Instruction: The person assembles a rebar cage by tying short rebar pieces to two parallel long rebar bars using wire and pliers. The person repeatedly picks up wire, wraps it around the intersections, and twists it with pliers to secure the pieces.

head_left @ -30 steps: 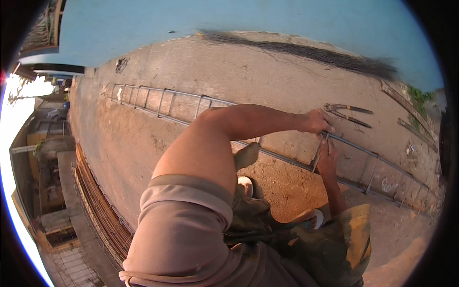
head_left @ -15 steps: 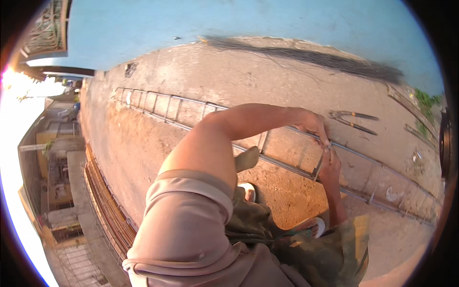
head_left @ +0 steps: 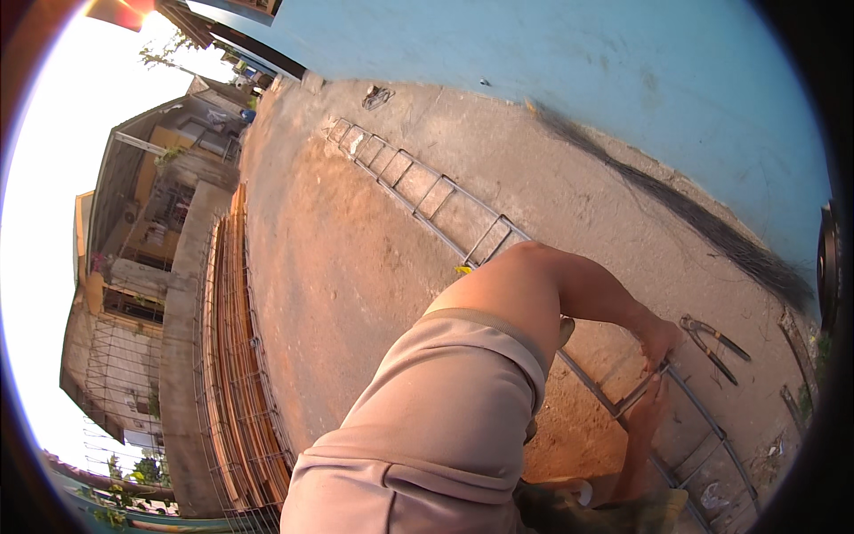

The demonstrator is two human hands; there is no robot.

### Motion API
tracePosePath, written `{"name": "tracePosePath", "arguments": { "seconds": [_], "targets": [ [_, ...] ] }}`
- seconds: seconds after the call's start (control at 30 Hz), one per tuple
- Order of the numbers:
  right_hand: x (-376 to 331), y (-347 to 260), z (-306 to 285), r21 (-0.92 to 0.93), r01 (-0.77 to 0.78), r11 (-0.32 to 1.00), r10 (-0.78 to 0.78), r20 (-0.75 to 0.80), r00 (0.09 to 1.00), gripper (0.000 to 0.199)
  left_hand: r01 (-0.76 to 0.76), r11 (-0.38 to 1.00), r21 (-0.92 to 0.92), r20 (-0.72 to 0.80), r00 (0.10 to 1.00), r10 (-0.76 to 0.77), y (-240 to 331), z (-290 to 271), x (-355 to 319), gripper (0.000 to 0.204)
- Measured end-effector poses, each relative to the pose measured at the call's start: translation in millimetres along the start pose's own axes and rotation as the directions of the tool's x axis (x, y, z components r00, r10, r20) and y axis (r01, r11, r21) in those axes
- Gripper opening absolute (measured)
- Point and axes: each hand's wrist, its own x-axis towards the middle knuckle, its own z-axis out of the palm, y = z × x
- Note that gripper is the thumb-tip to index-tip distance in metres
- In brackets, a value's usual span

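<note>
A long ladder-like steel rebar cage (head_left: 487, 238) lies across the ground, its rods joined by square stirrups. My left arm reaches over it, and my left hand (head_left: 660, 343) is closed at a stirrup's corner on the far rod. Just below, my right hand (head_left: 645, 411) comes up through the cage with its fingers closed on the same corner. Any tie wire between the fingertips is too small to make out. Beyond my hands lies a pair of pincers (head_left: 693, 325) with dark handles, spread apart on the concrete.
A bundle of thin dark wire (head_left: 680, 212) runs along the foot of the blue wall (head_left: 640, 62). To the left, long brownish bars (head_left: 233, 374) are stacked amid wire mesh. My sandalled foot (head_left: 583, 492) is partly visible beside the cage. Wood strips (head_left: 794, 351) lie at the far right.
My view has turned and shifted left, so the cage and hands appear lower and further right. Both hands stay together at the cage's far rod.
</note>
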Motion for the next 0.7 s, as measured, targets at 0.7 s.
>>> {"name": "tracePosePath", "arguments": {
  "seconds": [0.7],
  "targets": [
    [-12.0,-37.3,-0.4,-0.094,-0.035,0.995,0.035,-0.003,0.999,0.045,0.25,0.91,0.33,0.021,0.962,-0.272,51.9,-10.5,-5.8,0.017]
  ]
}}
